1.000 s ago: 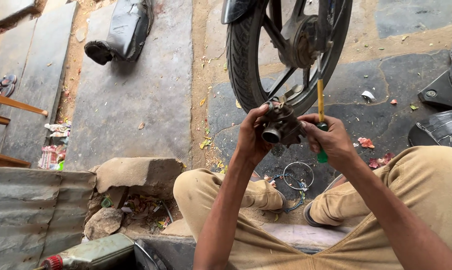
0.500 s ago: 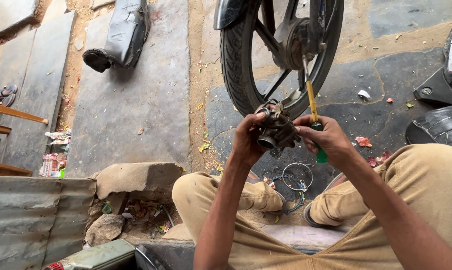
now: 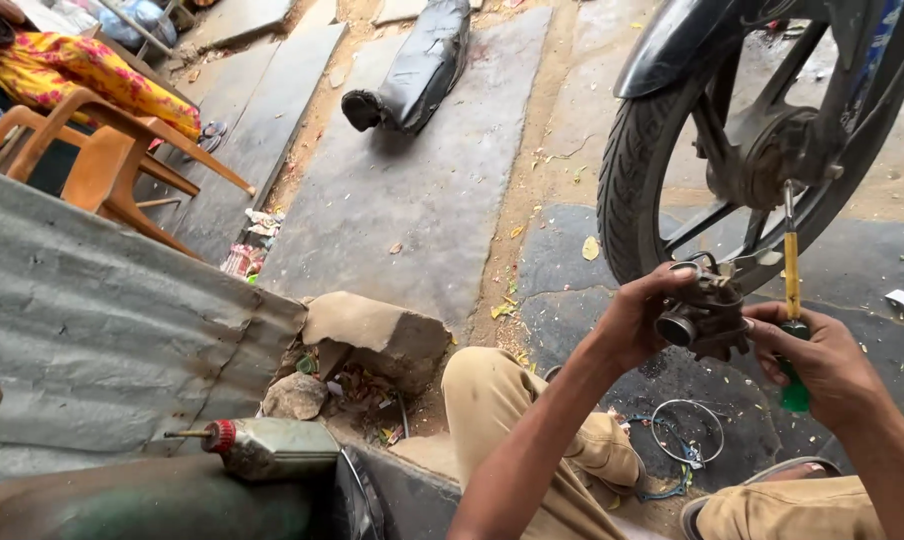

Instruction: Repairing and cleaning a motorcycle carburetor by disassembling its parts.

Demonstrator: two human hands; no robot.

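While the person sits low on the ground with knees bent, both hands meet in front of the wheel.
Oil can: a grimy can with a red-capped spout lies nearest, low on the left beside the grey corrugated sheet.
Wire ring: a loop of thin wire lies on the ground between the knees.
Left hand: the left hand is closed around the small metal engine part, gripping its left side and holding it up in the air.
Right hand: the right hand is curled shut around the green grip of a screwdriver, its yellow shaft pointing up just right of the part.
Doing it well: a firm, steady left grip and a squarely seated tip would likely keep the tool from slipping.
Wheel: a motorbike wheel stands just beyond the hands.
Far: a black seat lies on the slabs; a wooden chair stands far left.
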